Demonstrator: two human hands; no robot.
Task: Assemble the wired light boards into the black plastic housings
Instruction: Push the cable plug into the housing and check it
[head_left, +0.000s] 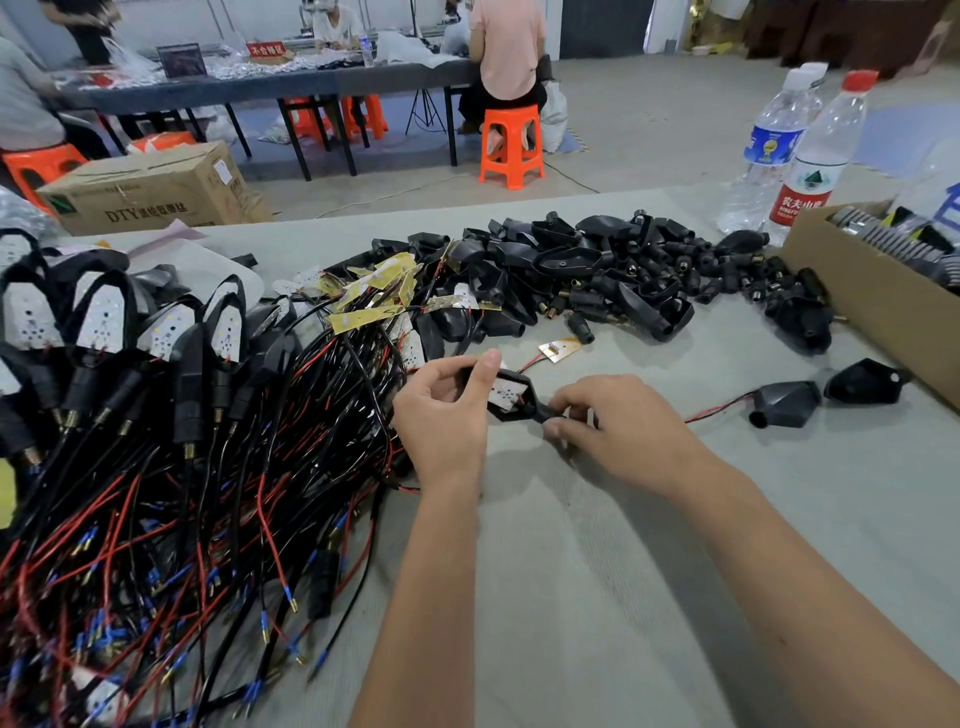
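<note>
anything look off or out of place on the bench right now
Mostly ordinary clutter. One loose light board lies alone just beyond the hands, apart from the board pile, and two black housings sit stray by the cardboard box.

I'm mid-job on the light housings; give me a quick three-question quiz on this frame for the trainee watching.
1. True or false: the left hand grips a black housing with a white light board showing inside it.
2. The pile of empty housings lies where?
A. At the table's far side, beyond the hands
B. Inside the cardboard box on the right
C. At the table's near edge, under the forearms
3. Fill in: the right hand pinches the housing's narrow ____ end.

Key: 1 true; 2 A; 3 stem.
</note>
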